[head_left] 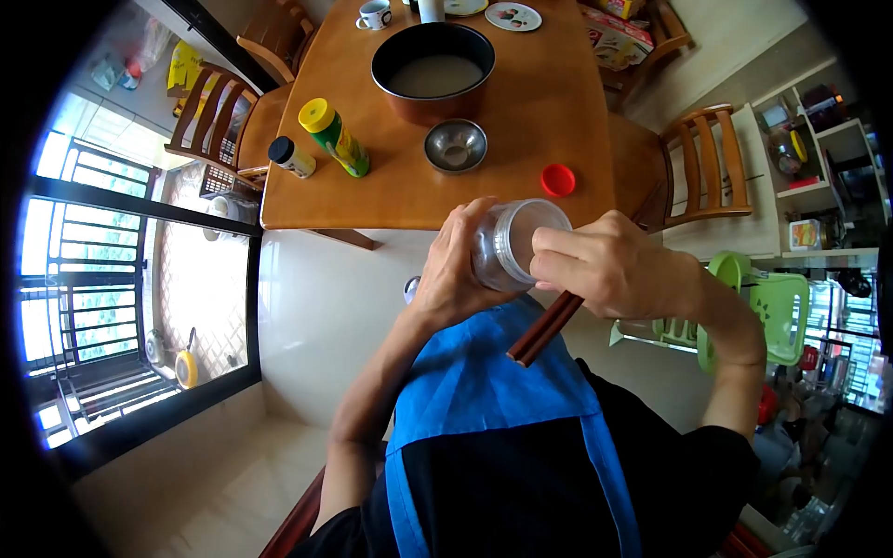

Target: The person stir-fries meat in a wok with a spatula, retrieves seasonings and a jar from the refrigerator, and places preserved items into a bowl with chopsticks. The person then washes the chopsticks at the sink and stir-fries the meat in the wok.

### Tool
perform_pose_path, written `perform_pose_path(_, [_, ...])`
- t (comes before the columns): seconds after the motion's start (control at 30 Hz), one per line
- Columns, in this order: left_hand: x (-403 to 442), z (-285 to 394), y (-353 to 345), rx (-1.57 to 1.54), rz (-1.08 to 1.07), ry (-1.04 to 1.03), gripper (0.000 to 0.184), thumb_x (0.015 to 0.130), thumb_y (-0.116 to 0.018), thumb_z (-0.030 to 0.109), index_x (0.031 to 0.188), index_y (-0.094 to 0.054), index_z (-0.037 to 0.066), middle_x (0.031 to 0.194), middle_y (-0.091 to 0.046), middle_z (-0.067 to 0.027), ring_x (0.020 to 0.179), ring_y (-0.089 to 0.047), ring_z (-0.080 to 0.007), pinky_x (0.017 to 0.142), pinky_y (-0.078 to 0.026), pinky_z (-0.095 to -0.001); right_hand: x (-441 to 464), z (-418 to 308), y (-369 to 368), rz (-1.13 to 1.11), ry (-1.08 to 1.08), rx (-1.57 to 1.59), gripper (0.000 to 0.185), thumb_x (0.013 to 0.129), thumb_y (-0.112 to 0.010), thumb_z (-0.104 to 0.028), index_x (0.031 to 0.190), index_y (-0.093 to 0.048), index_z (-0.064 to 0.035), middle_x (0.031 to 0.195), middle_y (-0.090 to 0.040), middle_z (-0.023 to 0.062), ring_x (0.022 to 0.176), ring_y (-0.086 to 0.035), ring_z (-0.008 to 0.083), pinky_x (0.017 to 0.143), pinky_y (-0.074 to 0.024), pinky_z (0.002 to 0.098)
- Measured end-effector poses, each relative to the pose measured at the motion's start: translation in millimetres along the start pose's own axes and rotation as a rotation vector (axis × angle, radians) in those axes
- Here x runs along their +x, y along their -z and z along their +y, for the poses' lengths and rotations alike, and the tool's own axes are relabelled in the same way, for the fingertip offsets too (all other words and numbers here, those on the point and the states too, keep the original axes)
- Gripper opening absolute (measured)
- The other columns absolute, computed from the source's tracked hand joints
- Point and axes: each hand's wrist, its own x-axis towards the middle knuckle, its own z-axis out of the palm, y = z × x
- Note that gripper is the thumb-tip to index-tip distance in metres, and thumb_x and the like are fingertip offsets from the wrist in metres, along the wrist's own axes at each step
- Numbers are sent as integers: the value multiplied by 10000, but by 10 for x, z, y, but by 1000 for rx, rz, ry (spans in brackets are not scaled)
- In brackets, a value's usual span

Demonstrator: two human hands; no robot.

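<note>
My left hand (449,270) is wrapped around a clear plastic jar (496,247), tilted with its open mouth toward the right. My right hand (614,265) is closed around a pair of dark red-brown chopsticks (545,328), whose ends stick out below the fist. The right fingertips are at the jar's mouth; whether they hold anything else is hidden. On the table beyond the hands lie a red lid (558,179) and a small metal bowl (455,146).
A large pot (419,107) with pale contents stands on the wooden table (549,102). To its left are a yellow-capped green container (337,139) and a black-capped jar (292,158). A cup (374,14) and plate (513,17) sit at the back. Chairs (712,167) flank the table.
</note>
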Motion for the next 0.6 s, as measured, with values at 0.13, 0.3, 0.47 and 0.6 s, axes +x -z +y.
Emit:
perform_pose_path(0.13, [-31,-35,-28,-46,-43,31,912,533,-865,185,1279,-355,59,1189,-512,-182,1077,-513,-385,896,-443,-452,37,82,57,-51,11,110,131,766,-635,-26,753,-504,-21,720,-443,76,547,-544,233,443,-440,331])
perform_pose_path(0.3, [-93,-121,-27,-34,-44,56,921,534,-872,194,1287,-356,69,1200,-505,-175,1098,-512,-369,916,-440,-440,3,141,368,77,-81,273,104,763,-609,-24,780,-506,-29,725,-482,102,612,-529,262,533,-432,317])
perform_pose_path(0.47, [-196,-96,52,-127,-19,98,1020,518,-899,187,1326,-290,60,1255,-474,-147,1164,-497,-270,989,-412,-406,-458,526,351,395,-672,775,46,848,-598,-68,847,-589,-23,856,-631,19,537,-460,22,464,-362,184])
perform_pose_path(0.6, [-54,296,293,-152,6,-69,966,570,-877,183,1331,-293,63,1255,-480,-185,1153,-506,-282,991,-414,-402,-1071,1293,-507,653,-900,856,115,880,-587,-135,903,-570,-23,818,-637,76,461,-400,15,406,-281,151])
